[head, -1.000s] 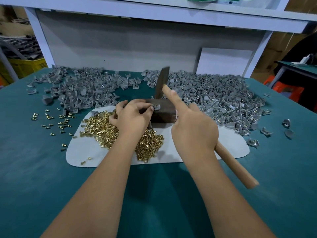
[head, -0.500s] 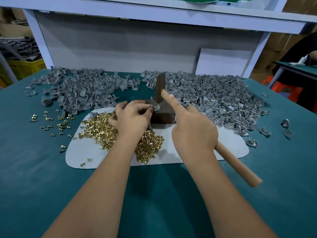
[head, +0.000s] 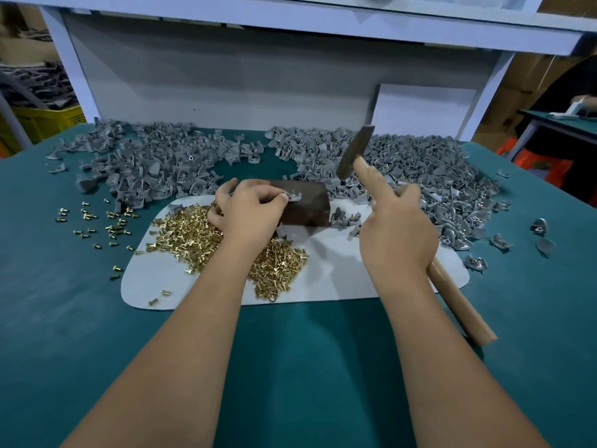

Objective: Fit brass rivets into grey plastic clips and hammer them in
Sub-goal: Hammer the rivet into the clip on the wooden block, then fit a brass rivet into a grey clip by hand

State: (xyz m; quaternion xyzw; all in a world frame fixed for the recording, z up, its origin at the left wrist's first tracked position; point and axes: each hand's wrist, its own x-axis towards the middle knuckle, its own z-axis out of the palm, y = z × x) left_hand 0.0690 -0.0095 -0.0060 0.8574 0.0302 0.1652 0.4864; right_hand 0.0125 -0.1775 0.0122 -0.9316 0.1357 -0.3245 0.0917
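My left hand [head: 250,210] pinches a grey clip [head: 293,196] on top of a dark brown block [head: 307,206]. My right hand [head: 399,231] grips a wooden-handled hammer [head: 458,302], index finger stretched along the handle. The dark hammer head [head: 354,151] is raised up and to the right of the block, clear of the clip. A heap of brass rivets [head: 206,234] lies on a white mat [head: 339,276], partly under my left wrist. Grey clips lie in two big piles at the back left [head: 155,163] and back right [head: 420,169].
Loose rivets [head: 97,221] are scattered on the green table [head: 290,367] left of the mat. Stray clips [head: 539,227] lie at the far right. A grey back panel and a white board [head: 423,108] stand behind the piles. A yellow crate [head: 48,121] sits off the table's left.
The hammer head dropped toward the clip on the block half a second ago and has since swung up and to the right. My left hand has kept hold of the clip.
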